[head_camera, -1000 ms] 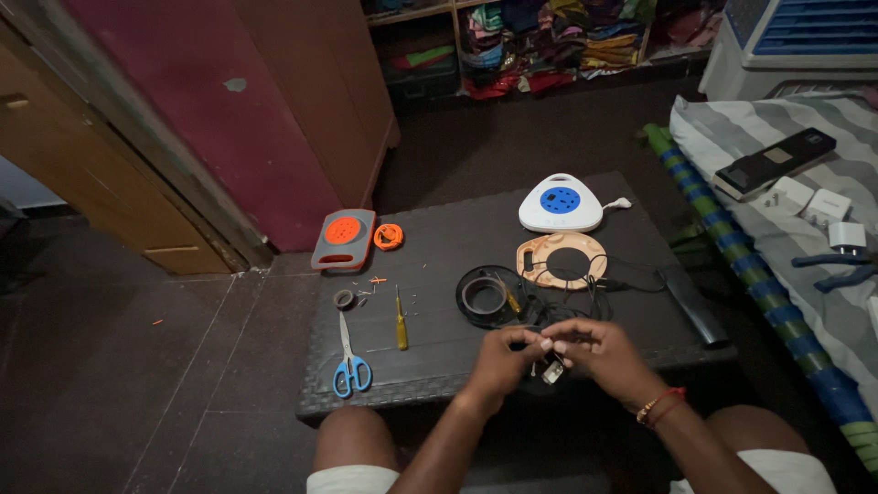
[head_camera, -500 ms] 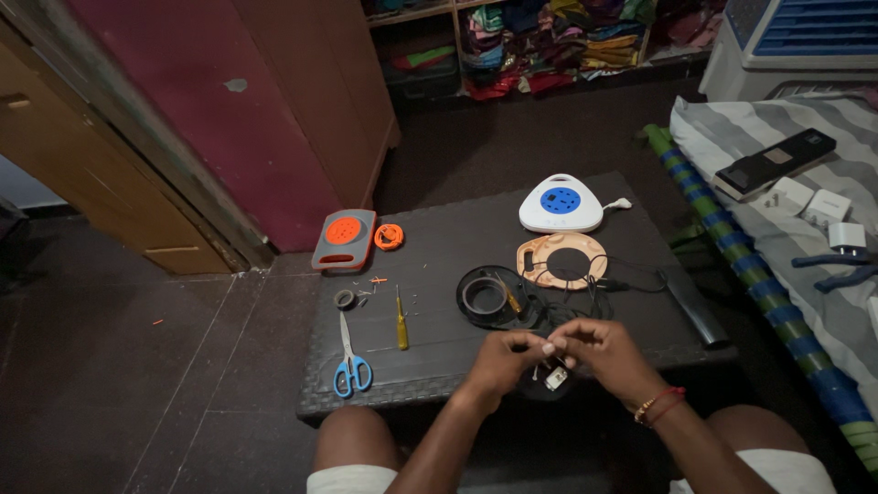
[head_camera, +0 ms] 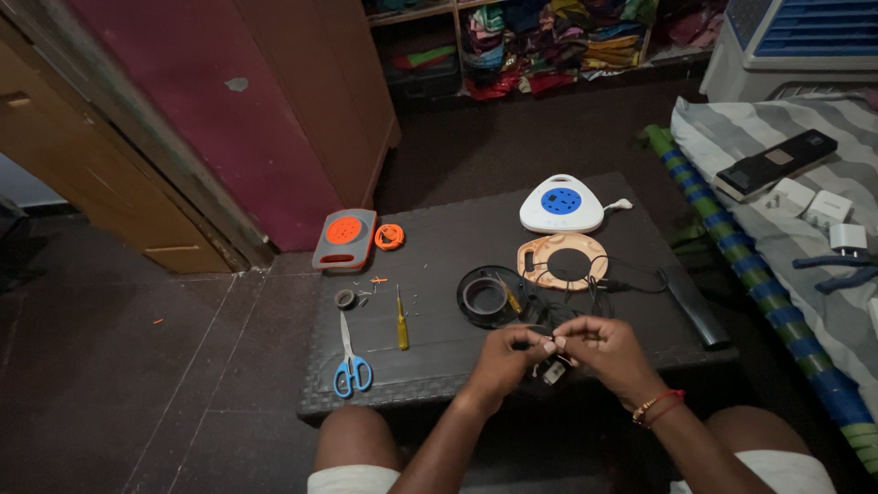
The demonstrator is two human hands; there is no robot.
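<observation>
Down at the lower middle of the head view, our only view, we have both hands drawn close together over the near edge of the dark low table (head_camera: 439, 247). Our left hand (head_camera: 506, 355) and our right hand (head_camera: 611, 348) are each closed narrow, fingertips pinching a thin black wire (head_camera: 599, 291) between them, with a small pale plug-like part (head_camera: 552, 372) hanging just below the fingers; what exactly it is we cannot tell, it is too small and dim. We judge the wire to be light, soft and limp, slippery enough to slide through a loose pinch, so it is best taken close to the small part, between thumb and forefinger, not far along its slack length. It looks thin and dark, running up the frame in loose loops toward the black reel (head_camera: 491, 297) and the tan ring-shaped plate (head_camera: 560, 261) at the centre. Above those sits a white rounded socket unit with a blue centre (head_camera: 562, 203). Left of centre lie blue-handled scissors (head_camera: 351, 362), a yellow screwdriver (head_camera: 401, 320) and a small tape roll (head_camera: 345, 298), with a grey and orange case (head_camera: 345, 239) further up. At the right edge, a striped cloth (head_camera: 805, 137) carries small white adapters.
</observation>
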